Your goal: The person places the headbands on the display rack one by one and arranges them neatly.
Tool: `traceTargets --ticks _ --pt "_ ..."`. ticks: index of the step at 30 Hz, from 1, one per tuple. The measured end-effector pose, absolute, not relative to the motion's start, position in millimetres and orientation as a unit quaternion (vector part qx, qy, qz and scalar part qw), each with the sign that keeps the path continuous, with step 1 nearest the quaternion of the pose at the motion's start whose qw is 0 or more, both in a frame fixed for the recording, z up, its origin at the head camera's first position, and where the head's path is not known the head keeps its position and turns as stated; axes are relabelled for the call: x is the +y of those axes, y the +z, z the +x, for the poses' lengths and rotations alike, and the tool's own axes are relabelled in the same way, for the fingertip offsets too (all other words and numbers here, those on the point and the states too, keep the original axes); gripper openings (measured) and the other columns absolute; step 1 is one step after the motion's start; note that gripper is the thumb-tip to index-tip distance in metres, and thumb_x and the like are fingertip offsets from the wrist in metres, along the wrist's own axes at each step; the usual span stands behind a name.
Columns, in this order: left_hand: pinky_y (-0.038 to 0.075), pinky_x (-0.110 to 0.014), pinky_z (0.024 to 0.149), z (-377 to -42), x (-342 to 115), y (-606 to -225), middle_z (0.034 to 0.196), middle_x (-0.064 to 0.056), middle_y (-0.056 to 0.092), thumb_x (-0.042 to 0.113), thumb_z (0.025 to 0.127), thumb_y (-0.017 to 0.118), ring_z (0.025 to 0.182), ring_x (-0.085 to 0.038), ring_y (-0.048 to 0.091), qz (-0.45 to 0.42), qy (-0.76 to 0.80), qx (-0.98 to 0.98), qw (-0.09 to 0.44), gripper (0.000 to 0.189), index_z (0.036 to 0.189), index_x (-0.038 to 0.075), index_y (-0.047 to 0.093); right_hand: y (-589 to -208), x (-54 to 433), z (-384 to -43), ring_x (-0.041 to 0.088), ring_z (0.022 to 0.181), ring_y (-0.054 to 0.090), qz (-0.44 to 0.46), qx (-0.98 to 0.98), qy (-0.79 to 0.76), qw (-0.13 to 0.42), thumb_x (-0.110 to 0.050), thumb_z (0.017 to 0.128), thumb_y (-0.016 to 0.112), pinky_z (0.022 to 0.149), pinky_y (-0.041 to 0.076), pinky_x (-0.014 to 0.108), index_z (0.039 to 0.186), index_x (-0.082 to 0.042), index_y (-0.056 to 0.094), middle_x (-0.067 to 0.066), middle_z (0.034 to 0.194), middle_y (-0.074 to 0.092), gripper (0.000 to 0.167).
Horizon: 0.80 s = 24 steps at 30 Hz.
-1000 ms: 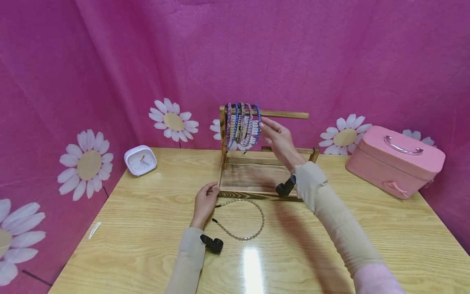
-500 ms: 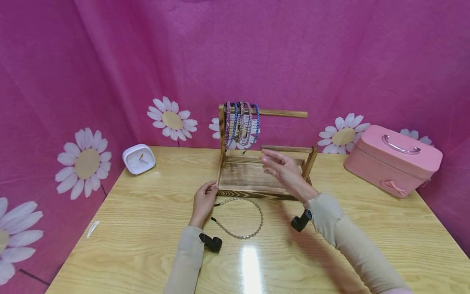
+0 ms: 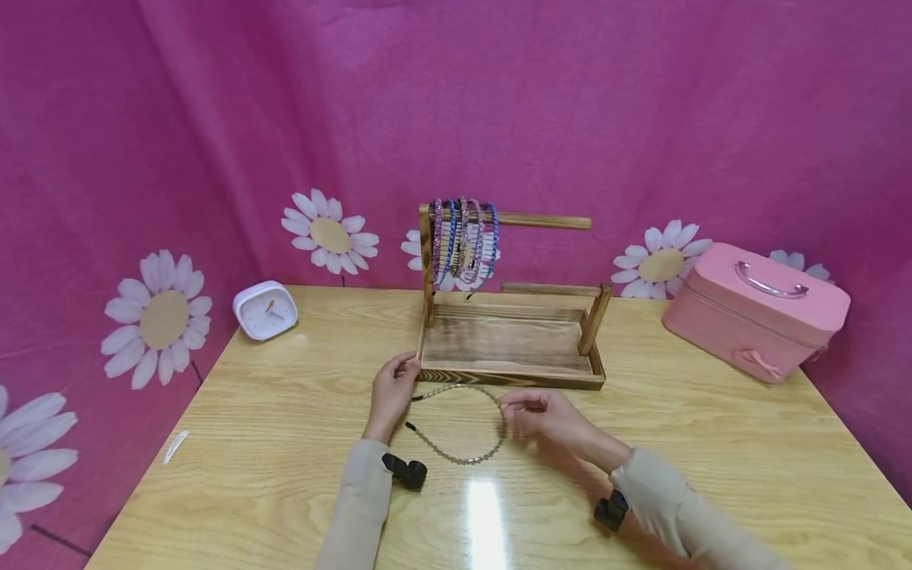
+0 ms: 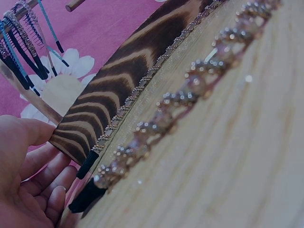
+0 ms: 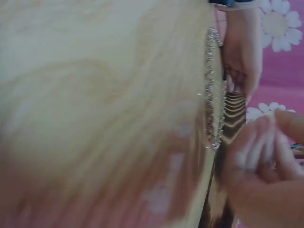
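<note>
A beaded headband with black tips lies on the table in front of a wooden rack. My left hand grips the rack's front left corner, thumb on one side and fingers curled on the other, as the left wrist view shows. At the headband's right side is my right hand, fingertips right by the beads and overlapping them in the head view. Its fingers look slightly bent and blurred in the right wrist view. Several pink, blue and dark headbands hang on the rack's upper bar.
A lower bar stands at the rack's right end. Further right sits a pink case with a silver handle. To the left are a white clock and a white hair clip. A magenta flowered cloth hangs behind the table.
My right hand has moved from the hanging blue headband down and toward me, to the headband on the table. My left hand has stayed at the rack's corner.
</note>
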<state>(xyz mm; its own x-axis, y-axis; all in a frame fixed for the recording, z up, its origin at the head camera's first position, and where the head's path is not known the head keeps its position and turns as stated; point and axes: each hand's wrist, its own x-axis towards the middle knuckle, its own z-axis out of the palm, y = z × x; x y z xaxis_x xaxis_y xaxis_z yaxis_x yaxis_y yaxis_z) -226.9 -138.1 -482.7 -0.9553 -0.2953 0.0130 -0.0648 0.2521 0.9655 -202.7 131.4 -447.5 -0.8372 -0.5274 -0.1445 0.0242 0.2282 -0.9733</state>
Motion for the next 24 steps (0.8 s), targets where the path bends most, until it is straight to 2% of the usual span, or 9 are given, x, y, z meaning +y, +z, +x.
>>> traceTargets --ticks 4,7,15,20,24 --pt "0.044 -0.026 0.08 -227 -140 -484 0.105 -0.016 0.066 0.016 0.096 0.058 0.091 -0.017 0.057 0.114 -0.598 -0.787 0.103 0.031 0.122 0.001 0.066 -453 126 -200 0.008 0.067 0.059 -0.154 0.788 -0.55 0.23 -0.008 0.093 0.062 0.059 0.051 0.023 0.119 0.015 0.059 0.018 0.097 0.072 0.035" --pt "0.044 -0.025 0.08 -227 -140 -485 0.104 -0.016 0.066 0.016 0.096 0.058 0.089 -0.015 0.056 0.112 -0.603 -0.783 0.102 0.031 0.121 0.0 0.066 -455 121 -199 0.008 0.065 0.056 -0.139 0.82 -0.512 0.216 -0.009 0.093 0.063 0.057 0.049 0.023 0.113 0.011 0.064 0.017 0.092 0.073 0.028" --pt "0.044 -0.026 0.081 -226 -139 -484 0.104 -0.016 0.066 0.015 0.095 0.059 0.088 -0.013 0.055 0.11 -0.61 -0.778 0.104 0.03 0.121 0.001 0.067 -455 107 -199 0.008 0.056 0.051 -0.082 0.865 -0.464 0.171 -0.008 0.086 0.07 0.053 0.044 0.021 0.09 0.0 0.062 0.002 0.069 0.062 0.012" --pt "0.044 -0.026 0.08 -226 -139 -483 0.104 -0.016 0.067 0.016 0.096 0.058 0.088 -0.014 0.055 0.108 -0.609 -0.779 0.099 0.03 0.121 0.002 0.067 -453 101 -198 0.01 0.05 0.049 -0.05 0.89 -0.43 0.143 -0.01 0.082 0.075 0.049 0.04 0.022 0.08 -0.006 0.058 0.0 0.06 0.054 0.017" --pt "0.044 -0.026 0.08 -227 -139 -483 0.104 -0.016 0.067 0.016 0.096 0.058 0.089 -0.015 0.056 0.112 -0.607 -0.78 0.1 0.03 0.121 0.002 0.067 -453 98 -198 0.01 0.049 0.049 -0.045 0.902 -0.411 0.125 -0.011 0.079 0.077 0.049 0.039 0.023 0.076 -0.008 0.056 0.0 0.057 0.055 0.021"
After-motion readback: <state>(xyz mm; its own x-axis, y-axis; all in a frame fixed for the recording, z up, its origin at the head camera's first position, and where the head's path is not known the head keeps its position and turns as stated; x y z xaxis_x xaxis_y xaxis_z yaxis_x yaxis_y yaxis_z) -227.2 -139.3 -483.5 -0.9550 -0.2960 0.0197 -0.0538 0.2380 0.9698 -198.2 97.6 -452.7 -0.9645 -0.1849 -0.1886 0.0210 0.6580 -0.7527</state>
